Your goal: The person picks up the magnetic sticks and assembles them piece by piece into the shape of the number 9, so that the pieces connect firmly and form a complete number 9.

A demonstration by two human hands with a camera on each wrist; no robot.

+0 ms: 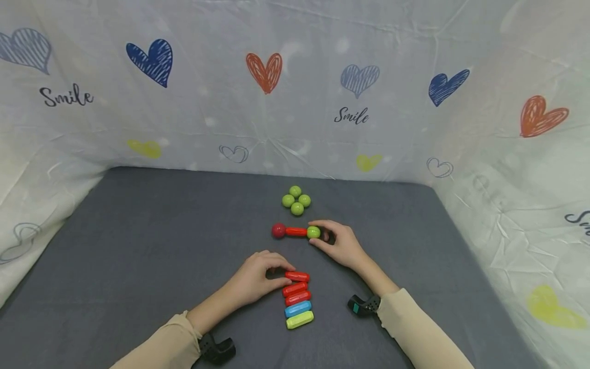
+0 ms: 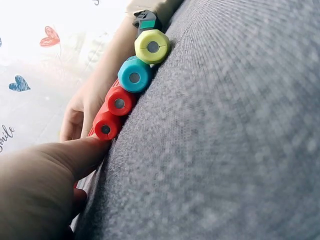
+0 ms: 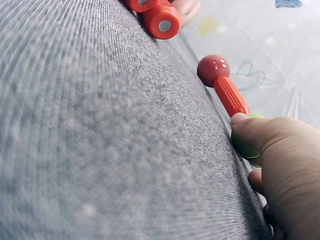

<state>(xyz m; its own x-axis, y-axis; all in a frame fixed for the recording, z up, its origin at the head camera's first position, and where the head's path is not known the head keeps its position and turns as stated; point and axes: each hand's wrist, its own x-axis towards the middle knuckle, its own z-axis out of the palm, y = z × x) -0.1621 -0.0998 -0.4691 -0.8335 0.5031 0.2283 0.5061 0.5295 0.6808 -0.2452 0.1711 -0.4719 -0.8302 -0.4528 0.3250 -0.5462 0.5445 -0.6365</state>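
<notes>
My right hand (image 1: 340,245) pinches a green ball (image 1: 313,232) between thumb and fingers. The ball meets one end of a red magnetic rod (image 1: 296,231), whose other end joins a dark red ball (image 1: 278,230). In the right wrist view, the thumb covers part of the green ball (image 3: 244,145). With thumb and index finger, my left hand (image 1: 258,277) pinches the left end of the farthest loose red rod (image 1: 297,277). Nearer lie two more red rods (image 1: 297,298), a blue rod (image 1: 298,309) and a yellow-green rod (image 1: 300,320), side by side. Metal discs show at rod ends in the left wrist view.
Several green balls (image 1: 297,208) sit in a cluster behind the joined pieces. Everything lies on a dark grey cloth surface (image 1: 161,230). A white curtain (image 1: 304,31) printed with hearts encloses the back and sides. Both wrists wear black bands.
</notes>
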